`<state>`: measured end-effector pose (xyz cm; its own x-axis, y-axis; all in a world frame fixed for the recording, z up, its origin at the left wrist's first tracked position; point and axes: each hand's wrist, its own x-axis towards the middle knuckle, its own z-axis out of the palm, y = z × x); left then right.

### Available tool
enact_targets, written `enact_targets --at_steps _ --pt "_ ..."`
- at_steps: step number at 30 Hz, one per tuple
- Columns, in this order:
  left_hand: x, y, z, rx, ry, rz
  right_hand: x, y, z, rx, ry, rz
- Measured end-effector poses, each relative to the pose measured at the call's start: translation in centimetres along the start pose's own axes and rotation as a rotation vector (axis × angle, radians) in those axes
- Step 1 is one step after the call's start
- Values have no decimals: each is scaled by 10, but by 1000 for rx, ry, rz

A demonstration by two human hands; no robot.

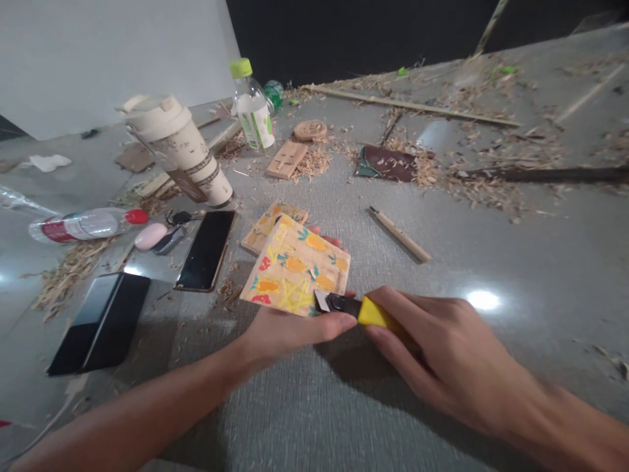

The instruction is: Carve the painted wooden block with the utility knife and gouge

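My left hand (289, 328) is closed round a square wooden board (295, 262) painted with orange, yellow, red and teal shapes. The fingers pass beneath it and the thumb lies along its near edge. In my right hand (442, 354) is a utility knife (376, 313) with a yellow and black handle. Its short blade touches the board's near right part, close to my left thumb. A second painted board (265, 226) lies on the table, partly covered by the held one. To the right rests a wooden-handled carving tool (398, 235).
A black phone (205, 250), a folding phone (101, 321) and a pink oval object (151, 236) lie left. Behind them stand a beige cup (181, 151) and a green-capped bottle (251, 108). A red-capped bottle (93, 224) lies sideways. Wood shavings (314, 164) surround carved wooden pieces (287, 160).
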<state>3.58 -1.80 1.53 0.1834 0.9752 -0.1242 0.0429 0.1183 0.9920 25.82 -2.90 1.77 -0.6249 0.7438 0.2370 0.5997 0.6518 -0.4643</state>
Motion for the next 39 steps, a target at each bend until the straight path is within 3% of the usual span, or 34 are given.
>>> enact_targets --at_steps 6,25,39 --pt "-4 6 2 -71 -19 -81 -1 0 -1 70 -58 0" --pt "-3 14 0 -11 -113 -96 -2 -2 1 137 -77 18" --pt "-6 10 2 -31 -45 -85 -2 -3 0 214 -113 19"
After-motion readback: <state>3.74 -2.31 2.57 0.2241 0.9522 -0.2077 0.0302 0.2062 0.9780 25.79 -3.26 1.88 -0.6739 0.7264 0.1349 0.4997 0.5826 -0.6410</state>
